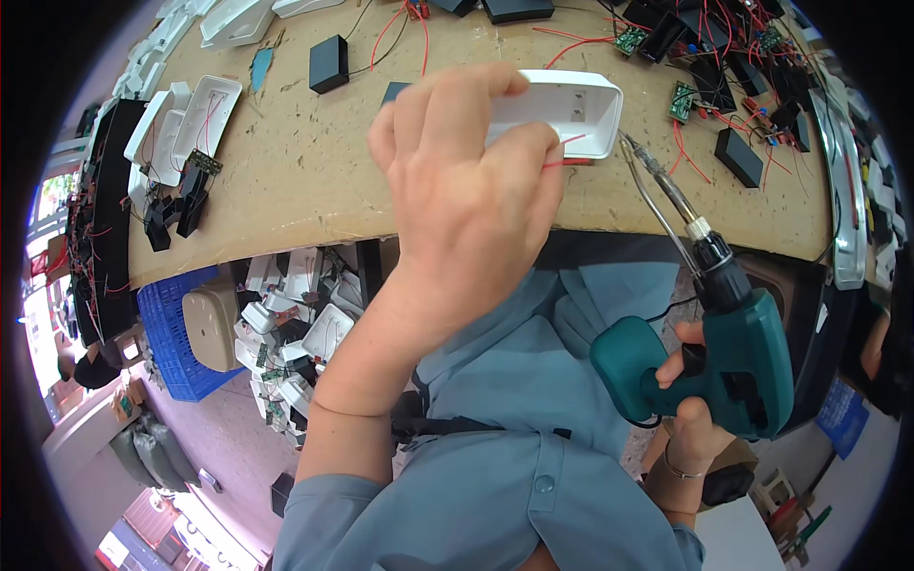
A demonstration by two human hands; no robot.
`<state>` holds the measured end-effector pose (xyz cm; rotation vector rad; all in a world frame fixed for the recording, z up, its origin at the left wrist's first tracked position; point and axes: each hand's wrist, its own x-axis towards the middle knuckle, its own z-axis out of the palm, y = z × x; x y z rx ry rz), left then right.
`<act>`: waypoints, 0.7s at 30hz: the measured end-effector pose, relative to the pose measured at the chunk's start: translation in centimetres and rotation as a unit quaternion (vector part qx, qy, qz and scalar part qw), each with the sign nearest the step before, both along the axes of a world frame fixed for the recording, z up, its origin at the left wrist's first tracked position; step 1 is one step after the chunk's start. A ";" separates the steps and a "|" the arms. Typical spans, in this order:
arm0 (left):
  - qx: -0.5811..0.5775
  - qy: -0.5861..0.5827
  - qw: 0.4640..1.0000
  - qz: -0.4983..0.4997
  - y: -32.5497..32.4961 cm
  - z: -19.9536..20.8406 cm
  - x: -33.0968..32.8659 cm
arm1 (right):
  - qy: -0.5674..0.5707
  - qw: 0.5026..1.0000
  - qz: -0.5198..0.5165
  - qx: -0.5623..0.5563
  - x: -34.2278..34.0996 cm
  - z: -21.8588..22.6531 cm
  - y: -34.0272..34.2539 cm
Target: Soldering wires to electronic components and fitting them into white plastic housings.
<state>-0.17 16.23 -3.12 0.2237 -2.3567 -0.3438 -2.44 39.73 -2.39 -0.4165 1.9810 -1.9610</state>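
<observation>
My left hand is over the near edge of the workbench, its fingers curled around a white plastic housing. The housing is hollow and lies with its open side toward me. Red wire ends stick out beside my left thumb and fingertips. Low on the right, my right hand grips a green soldering gun by its handle, a finger at the trigger. The gun's metal tip and thin feed tube point up, close to the housing's right end. My left palm and part of the housing are hidden.
Circuit boards, black boxes and tangled red wires crowd the bench's right side. White housings lie at the left. Below the bench are a blue crate and a pile of white parts.
</observation>
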 end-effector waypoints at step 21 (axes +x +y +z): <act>0.044 -0.101 0.993 -0.033 -0.7 1.6 -2.4 | -0.037 0.996 0.024 0.073 1.1 0.4 -1.9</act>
